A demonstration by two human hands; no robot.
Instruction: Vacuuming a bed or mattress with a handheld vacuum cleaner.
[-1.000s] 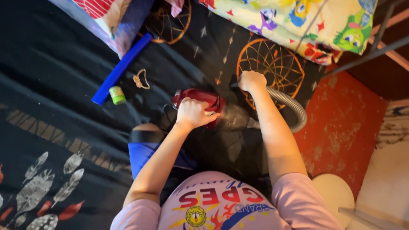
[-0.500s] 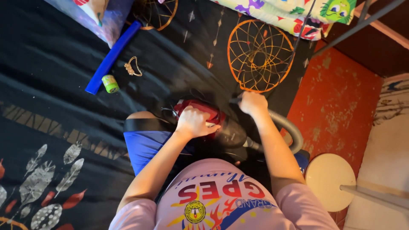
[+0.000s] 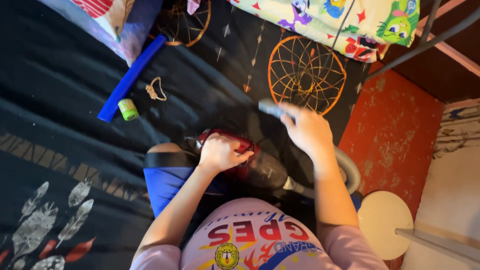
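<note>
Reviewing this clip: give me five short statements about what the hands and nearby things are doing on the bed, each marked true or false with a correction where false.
1. The left hand rests on top of the red and black handheld vacuum. True.
2. The right hand holds the grey nozzle at the end of the hose. True.
3. The small green roll lies on the orange floor. False: it lies on the dark bedspread, beside the blue bar.
4. The blue bar is in the right hand. False: neither hand touches it; it lies apart, near the patterned pillow.
5. An orange dreamcatcher print shows beyond the right hand. True.
</note>
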